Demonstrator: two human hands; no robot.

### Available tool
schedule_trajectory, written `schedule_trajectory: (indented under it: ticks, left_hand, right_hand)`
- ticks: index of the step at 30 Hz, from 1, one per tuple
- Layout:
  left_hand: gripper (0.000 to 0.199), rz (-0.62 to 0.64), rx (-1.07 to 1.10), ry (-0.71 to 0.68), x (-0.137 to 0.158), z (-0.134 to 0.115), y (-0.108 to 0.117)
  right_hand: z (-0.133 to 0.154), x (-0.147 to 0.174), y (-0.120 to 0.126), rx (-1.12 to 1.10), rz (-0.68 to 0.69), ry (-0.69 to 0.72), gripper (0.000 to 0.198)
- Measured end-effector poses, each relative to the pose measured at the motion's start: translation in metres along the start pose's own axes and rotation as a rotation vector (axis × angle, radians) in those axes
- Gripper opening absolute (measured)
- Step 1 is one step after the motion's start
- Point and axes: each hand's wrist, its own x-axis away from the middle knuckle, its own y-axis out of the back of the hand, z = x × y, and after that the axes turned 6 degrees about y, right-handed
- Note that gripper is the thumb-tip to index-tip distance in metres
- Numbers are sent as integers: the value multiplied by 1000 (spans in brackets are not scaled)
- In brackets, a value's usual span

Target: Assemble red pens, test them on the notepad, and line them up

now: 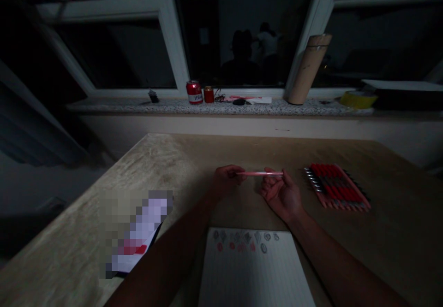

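Observation:
A slim pink pen (pixel 260 174) lies level between my two hands above the table. My left hand (pixel 229 179) pinches its left end with the fingertips. My right hand (pixel 283 195) is turned partly palm up, its thumb and fingers closed on the right end. Below both hands sits a lined sheet of paper (pixel 252 274), with small grey and red scribbled circles and diamonds along its top. To the right of my right hand, several red and dark pens (pixel 337 187) are laid side by side in a block.
A phone-like device with a blurred bright screen (pixel 145 226) lies left of my left forearm. On the stone sill (pixel 173 107) stand a red can (pixel 194 92), a small red jar (pixel 208 94), a tall wooden-looking cylinder (pixel 309 69) and a yellow tape roll (pixel 358 99).

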Motion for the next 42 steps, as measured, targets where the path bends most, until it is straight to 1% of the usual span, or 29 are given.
schedule_trajectory:
  ticks: [5, 8, 14, 20, 22, 27, 33, 39, 42]
  left_hand:
    - [37, -3, 28, -16, 0, 1, 0]
    - [37, 5, 43, -21, 0, 2, 0]
    - [37, 10, 45, -17, 2, -2, 0]
    - [35, 21, 42, -25, 2, -2, 0]
    - [36, 18, 47, -18, 2, -2, -1]
    - [36, 12, 56, -24, 1, 0, -1]
    - [34, 9, 40, -32, 0, 0, 0]
    - [35, 4, 45, -38, 0, 1, 0]
    - [35, 8, 49, -36, 1, 1, 0]
  right_hand:
    - [0, 0, 1, -142, 62, -34, 40]
    - [0, 0, 2, -191, 70, -46, 40]
    - [0, -1, 3, -178, 50, -49, 35]
    - [0, -2, 6, -144, 82, -41, 42]
    - [-1, -2, 7, -136, 79, -39, 41]
    - [-1, -3, 7, -174, 67, -50, 36]
    - [-1, -3, 8, -192, 77, -51, 38]
    - [-1, -3, 9, -191, 58, -56, 34]
    - [-1, -3, 9, -186, 58, -54, 36]
